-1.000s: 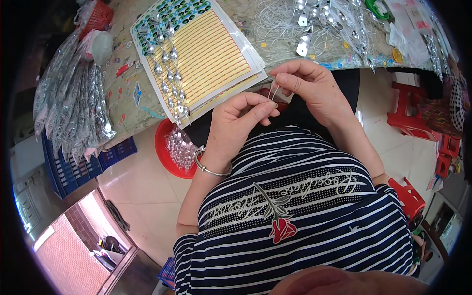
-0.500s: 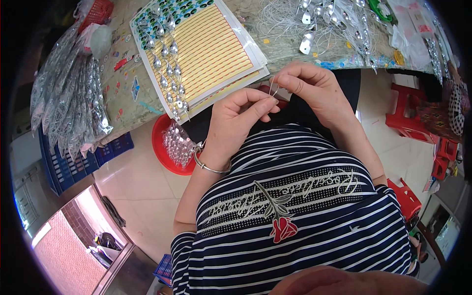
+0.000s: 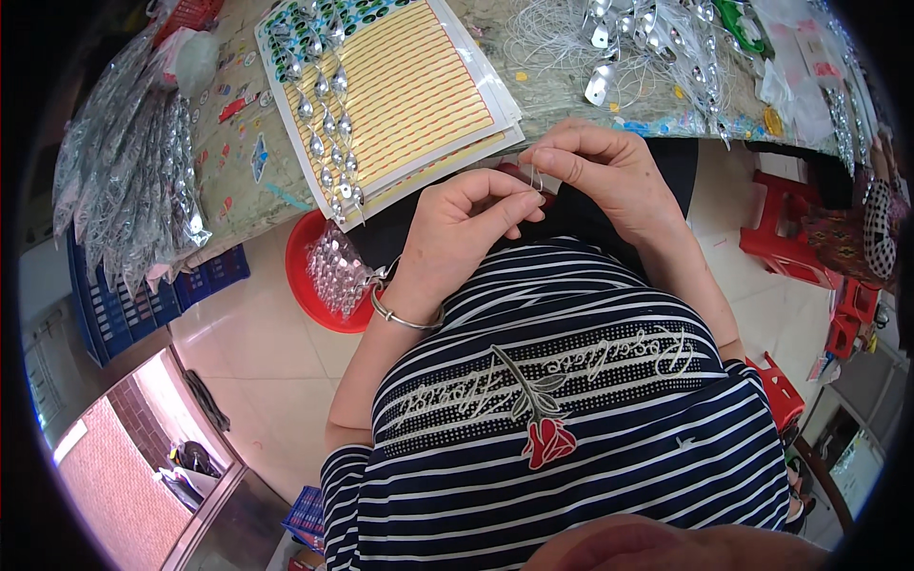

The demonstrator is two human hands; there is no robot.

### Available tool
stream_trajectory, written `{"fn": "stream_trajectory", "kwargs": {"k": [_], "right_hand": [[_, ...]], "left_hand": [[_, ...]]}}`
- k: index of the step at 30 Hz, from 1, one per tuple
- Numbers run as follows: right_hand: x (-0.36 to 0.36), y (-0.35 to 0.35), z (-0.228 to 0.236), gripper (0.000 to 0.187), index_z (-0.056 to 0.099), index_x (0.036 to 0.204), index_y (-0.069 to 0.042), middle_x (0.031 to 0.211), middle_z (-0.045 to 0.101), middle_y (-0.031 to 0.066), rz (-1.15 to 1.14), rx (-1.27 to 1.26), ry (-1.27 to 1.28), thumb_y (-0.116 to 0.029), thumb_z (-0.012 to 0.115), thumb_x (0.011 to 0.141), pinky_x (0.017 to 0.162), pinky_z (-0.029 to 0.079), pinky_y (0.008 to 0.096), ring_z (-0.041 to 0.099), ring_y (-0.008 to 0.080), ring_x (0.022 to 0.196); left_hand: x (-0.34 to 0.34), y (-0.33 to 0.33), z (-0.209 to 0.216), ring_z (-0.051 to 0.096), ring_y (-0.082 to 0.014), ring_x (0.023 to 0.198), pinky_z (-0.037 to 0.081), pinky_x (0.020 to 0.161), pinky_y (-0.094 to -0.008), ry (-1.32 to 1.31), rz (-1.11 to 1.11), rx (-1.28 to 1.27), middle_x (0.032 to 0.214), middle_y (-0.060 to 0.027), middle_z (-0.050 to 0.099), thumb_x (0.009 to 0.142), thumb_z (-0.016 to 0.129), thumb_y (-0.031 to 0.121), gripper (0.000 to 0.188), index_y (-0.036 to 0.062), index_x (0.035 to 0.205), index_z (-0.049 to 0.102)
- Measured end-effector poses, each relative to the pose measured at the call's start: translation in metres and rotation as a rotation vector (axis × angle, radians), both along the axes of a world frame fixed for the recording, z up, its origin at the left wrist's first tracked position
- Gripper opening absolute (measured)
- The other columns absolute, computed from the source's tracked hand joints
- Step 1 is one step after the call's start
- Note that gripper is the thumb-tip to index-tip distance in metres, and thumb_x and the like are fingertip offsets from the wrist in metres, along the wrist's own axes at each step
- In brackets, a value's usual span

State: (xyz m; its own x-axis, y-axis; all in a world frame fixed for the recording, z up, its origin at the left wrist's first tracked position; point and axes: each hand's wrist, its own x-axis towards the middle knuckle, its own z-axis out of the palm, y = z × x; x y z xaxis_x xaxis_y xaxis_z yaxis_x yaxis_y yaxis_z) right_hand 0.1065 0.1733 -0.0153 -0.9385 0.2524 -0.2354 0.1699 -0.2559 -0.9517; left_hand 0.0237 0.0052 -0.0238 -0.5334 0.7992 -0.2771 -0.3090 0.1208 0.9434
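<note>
Above my lap, just off the table's front edge, my left hand [image 3: 464,224] and my right hand [image 3: 609,176] meet fingertip to fingertip. A thin white string [image 3: 538,181] is pinched between them, forming a small loop. Both thumbs press against the forefingers on it; whether it is knotted, I cannot tell. Silver twisted strips [image 3: 328,124] lie over a stack of printed yellow sheets [image 3: 409,86] beyond my left hand. Under that forearm, a red basin [image 3: 303,271] holds a heap of small shiny pieces [image 3: 335,276].
Bundles of plastic-wrapped silver strips [image 3: 124,181] hang over the table's left edge. More silver twists with loose white strings [image 3: 619,57] lie at the back right, near a green object [image 3: 741,27]. Blue crates [image 3: 129,300] sit below left; red stools [image 3: 785,228] stand at right.
The string between my fingertips has shifted, its loop now standing up between them. My hands stay close together, and the whole view has moved slightly.
</note>
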Motion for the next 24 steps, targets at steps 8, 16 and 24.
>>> {"fn": "stream_trajectory", "kwargs": {"k": [8,16,24], "right_hand": [[0.000,0.002,-0.003,0.018,0.066,0.093,-0.001,0.082,0.065,0.0045,0.038,-0.005,0.038,-0.017,0.065,0.085,0.066,0.052,0.0218,0.064,0.0108,0.073],[-0.001,0.002,0.010,0.012,0.066,0.089,0.000,0.085,0.061,0.0007,-0.043,-0.030,0.054,-0.011,0.062,0.087,0.077,0.043,0.0226,0.055,0.0085,0.082],[0.000,-0.003,0.006,0.008,0.066,0.090,-0.001,0.093,0.056,0.0021,-0.050,0.219,0.208,-0.006,0.061,0.086,0.078,0.042,0.0213,0.053,0.0091,0.086]], "left_hand": [[-0.002,-0.001,-0.003,0.061,-0.0082,0.075,0.048,0.065,-0.0194,-0.008,-0.040,-0.002,0.086,-0.0056,0.067,0.087,0.062,0.012,0.015,-0.0012,0.093,0.065],[0.000,0.004,0.004,0.059,-0.0105,0.076,0.048,0.071,-0.0223,-0.146,0.103,0.105,0.089,-0.0088,0.067,0.087,0.060,0.009,0.020,-0.0023,0.104,0.062],[-0.001,0.014,0.012,0.052,-0.0055,0.065,0.040,0.059,-0.0168,-0.046,0.156,0.050,0.081,-0.0048,0.065,0.087,0.062,0.010,0.016,-0.0006,0.098,0.064]]}}
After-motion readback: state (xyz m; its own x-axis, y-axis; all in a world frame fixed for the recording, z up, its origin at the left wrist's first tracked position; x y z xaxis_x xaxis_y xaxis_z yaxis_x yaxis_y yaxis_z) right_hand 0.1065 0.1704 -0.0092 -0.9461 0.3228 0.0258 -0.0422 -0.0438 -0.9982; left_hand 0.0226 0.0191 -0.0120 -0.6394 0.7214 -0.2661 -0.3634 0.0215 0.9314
